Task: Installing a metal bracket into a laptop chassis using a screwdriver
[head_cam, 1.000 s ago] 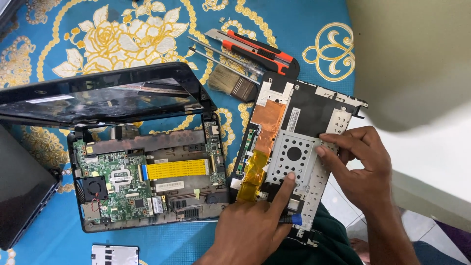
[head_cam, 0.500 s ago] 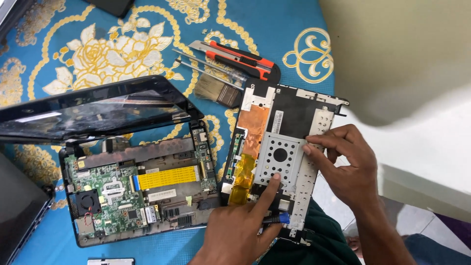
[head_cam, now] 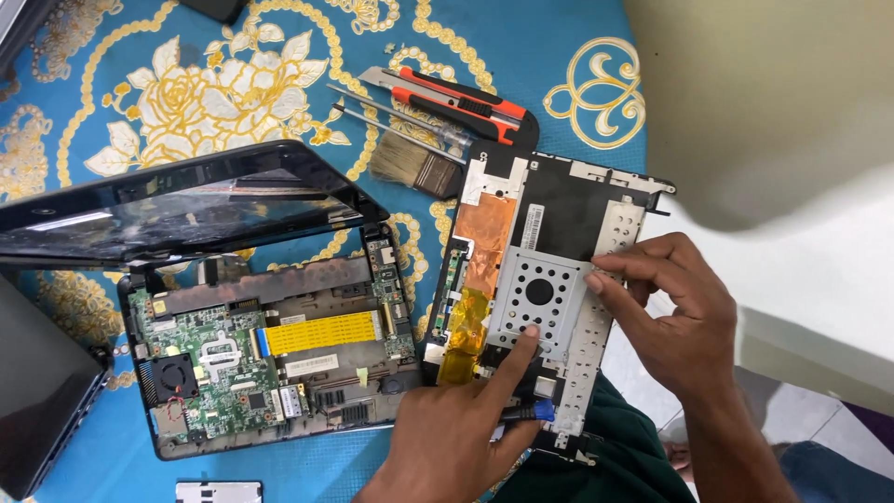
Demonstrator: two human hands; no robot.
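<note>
Two laptops lie at the left: a closed dark laptop (head_cam: 42,391) at the frame's edge, and just beside it an opened laptop base (head_cam: 270,368) with its green circuit board, small black fan and yellow ribbon cable exposed. Its glossy black screen lid (head_cam: 186,210) stands tilted up over the back of the base. All this rests on a blue cloth with gold flowers (head_cam: 186,84) (it covers the whole worktop in view). Farther back, near the middle, lie a paintbrush (head_cam: 414,168), two thin screwdrivers (head_cam: 391,116) and a red-and-black utility knife (head_cam: 466,102), close together, with the brush bristles just beside the top edge of the palmrest cover.

That palmrest cover (head_cam: 549,279) lies face-down right of the base, showing copper foil, amber tape and a perforated metal plate around a round hole. The left hand (head_cam: 456,433) comes up from below, its index finger stretched out and pressing on the lower edge of the metal plate; the other fingers curl loosely around a small blue-tipped tool near the cover's bottom edge. The right hand (head_cam: 670,317) reaches in from the right, with its fingers bent and its fingertips pinching at the plate's right rim. A dark green garment shows below the cover.
</note>
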